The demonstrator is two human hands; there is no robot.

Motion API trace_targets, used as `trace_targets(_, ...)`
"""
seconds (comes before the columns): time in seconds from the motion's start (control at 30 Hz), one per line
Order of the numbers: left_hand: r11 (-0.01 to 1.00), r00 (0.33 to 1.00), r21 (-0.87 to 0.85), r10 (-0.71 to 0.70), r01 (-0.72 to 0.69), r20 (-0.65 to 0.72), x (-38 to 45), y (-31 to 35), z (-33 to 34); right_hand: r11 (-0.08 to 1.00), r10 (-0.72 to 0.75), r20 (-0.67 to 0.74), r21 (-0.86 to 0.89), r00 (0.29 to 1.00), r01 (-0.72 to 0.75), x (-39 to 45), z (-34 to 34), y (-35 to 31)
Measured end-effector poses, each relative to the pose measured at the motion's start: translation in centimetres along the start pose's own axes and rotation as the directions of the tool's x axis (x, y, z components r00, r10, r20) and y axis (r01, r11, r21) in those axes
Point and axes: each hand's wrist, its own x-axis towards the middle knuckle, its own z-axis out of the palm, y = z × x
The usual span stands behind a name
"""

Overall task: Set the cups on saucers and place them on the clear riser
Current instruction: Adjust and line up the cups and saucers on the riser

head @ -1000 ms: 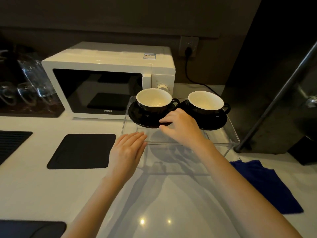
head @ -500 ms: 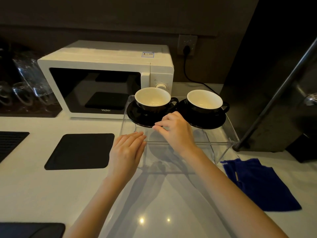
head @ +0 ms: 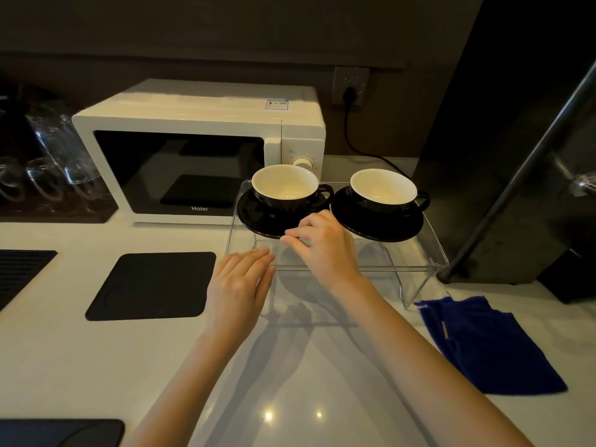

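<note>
Right hand (head: pixel 325 250) fingers pinched by left saucer (head: pixel 258 217) rim, left hand (head: pixel 238 282) fingers flat, two cups, two saucers, one riser (head: pixel 419 269)

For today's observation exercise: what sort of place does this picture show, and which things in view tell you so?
Probably a kitchen or coffee counter. A white microwave stands on a pale countertop, glasses are stored at the left, and two cups on black saucers sit on a clear riser.
</note>
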Motion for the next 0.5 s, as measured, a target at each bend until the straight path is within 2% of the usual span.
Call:
trace_targets(0.2, 1.000, 0.999, -0.012, -0.022, 0.022, 0.040, 0.0, 0.2, -0.3, 1.000, 0.004, 0.010, -0.004, 1.000, -0.004, -0.1, -0.1, 0.1)
trace_targets(0.3, 0.999, 0.997, -0.016, -0.041, 0.042, 0.069, 0.1, 0.3, -0.6, 0.999, 0.038, 0.082, -0.003, 0.996, -0.038, 0.1, -0.4, 0.2)
trace_targets(0.4, 0.998, 0.991, -0.014, -0.066, 0.069, 0.118, 0.4, 0.5, -1.1, 0.975, 0.113, 0.180, 0.169, 0.977, -0.144, 0.0, -1.8, 0.5)
trace_targets(0.5, 0.996, 0.979, 0.010, -0.085, 0.085, 0.188, 0.9, 0.8, -1.9, 0.875, 0.251, 0.197, 0.373, 0.948, -0.309, -0.2, -4.5, 0.9)
